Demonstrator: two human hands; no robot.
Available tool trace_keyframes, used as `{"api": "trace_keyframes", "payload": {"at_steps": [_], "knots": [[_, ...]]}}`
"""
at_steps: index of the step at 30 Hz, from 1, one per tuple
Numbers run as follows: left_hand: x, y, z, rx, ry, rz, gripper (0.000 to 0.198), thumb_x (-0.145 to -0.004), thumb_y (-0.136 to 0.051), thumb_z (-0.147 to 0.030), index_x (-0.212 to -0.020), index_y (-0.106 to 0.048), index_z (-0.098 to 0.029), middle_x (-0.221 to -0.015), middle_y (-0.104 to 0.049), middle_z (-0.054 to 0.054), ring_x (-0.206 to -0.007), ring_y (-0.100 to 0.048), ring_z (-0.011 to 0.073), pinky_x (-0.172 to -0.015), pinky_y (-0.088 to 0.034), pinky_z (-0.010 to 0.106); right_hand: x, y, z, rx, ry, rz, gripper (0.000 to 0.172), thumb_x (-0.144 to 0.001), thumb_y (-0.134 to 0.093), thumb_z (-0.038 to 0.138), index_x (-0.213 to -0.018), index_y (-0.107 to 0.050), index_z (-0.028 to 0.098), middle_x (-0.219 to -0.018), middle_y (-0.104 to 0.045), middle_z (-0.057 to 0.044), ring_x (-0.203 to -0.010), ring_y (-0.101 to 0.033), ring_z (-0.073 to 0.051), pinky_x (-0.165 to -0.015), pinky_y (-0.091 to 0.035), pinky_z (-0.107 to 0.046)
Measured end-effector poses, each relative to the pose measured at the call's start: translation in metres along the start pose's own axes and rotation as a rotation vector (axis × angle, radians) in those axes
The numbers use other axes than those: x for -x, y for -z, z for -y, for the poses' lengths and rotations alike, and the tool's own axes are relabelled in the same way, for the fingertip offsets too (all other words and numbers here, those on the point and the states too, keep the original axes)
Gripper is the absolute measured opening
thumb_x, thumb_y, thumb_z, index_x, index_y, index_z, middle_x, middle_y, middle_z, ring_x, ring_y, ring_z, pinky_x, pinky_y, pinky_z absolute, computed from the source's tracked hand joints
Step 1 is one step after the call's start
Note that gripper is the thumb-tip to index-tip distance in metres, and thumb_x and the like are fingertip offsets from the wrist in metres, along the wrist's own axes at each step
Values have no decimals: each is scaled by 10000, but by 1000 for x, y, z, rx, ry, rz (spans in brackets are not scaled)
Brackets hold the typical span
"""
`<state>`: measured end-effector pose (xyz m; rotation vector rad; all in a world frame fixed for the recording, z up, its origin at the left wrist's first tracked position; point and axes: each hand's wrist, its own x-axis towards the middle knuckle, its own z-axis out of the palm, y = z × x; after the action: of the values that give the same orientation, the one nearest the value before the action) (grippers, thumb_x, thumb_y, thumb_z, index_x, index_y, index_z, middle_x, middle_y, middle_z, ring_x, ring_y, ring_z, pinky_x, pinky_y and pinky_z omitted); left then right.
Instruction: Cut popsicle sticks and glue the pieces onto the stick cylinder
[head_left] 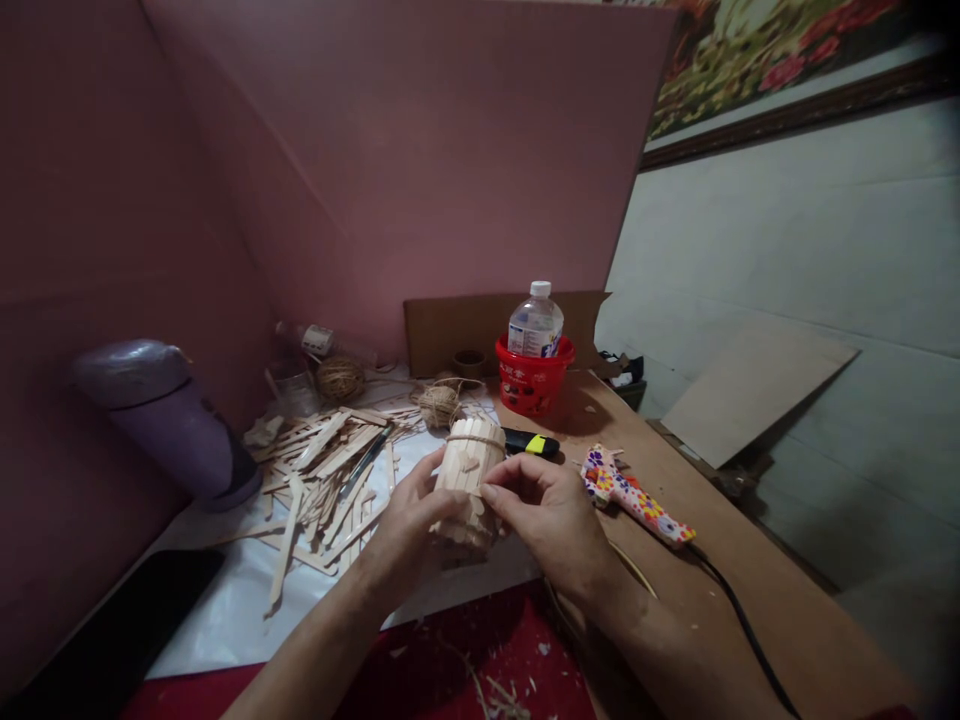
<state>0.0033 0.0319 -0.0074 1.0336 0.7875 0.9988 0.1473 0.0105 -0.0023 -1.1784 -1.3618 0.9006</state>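
Left fingers curled round stick-covered cylinder, partly hidden behind; right fingers nearly pinched at its front, hold indiscernible.

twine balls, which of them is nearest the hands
The front twine ball, just behind the stick-covered cylinder between the left hand and right hand. The rear twine ball sits farther back and left, beside the clear cup.

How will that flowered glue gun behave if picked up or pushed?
The glue gun would probably feel stiff, given its solid look. The black cord trailing from its handle may tug as it lifts. Lying on its side on the table, it seems unlikely to roll.
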Motion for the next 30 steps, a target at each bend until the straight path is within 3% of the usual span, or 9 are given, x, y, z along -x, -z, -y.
{"api": "trace_keyframes", "payload": {"at_steps": [13,23,30], "knots": [[-1,0,5,-19,-32,11,495,-704,-655,-202,-1180,-529,-156,-969,-651,108,-780,-615,200,-640,-483,275,0,4,1,270,76,-11,132,-722,-561,70,-675,-628,174,-656,-642,-2,-626,-572,-143,-595,-438,-248],[1,-7,0,52,39,-19,395,-668,-612,-176,-1057,-576,-118,-765,-647,66,-582,-573,140,-529,-463,240,1,5,5,183,109,-2,127,-801,-531,130,-763,-644,171,-696,-649,-6,-631,-572,-135,-577,-436,-233],[3,-6,-3,85,36,1,327,-688,-557,-148,-1013,-590,-124,-740,-625,46,-574,-553,133,-505,-451,234,3,3,1,253,275,-2,149,-812,-557,123,-831,-682,201,-802,-653,-15,-738,-586,-150,-659,-446,-256]]}}
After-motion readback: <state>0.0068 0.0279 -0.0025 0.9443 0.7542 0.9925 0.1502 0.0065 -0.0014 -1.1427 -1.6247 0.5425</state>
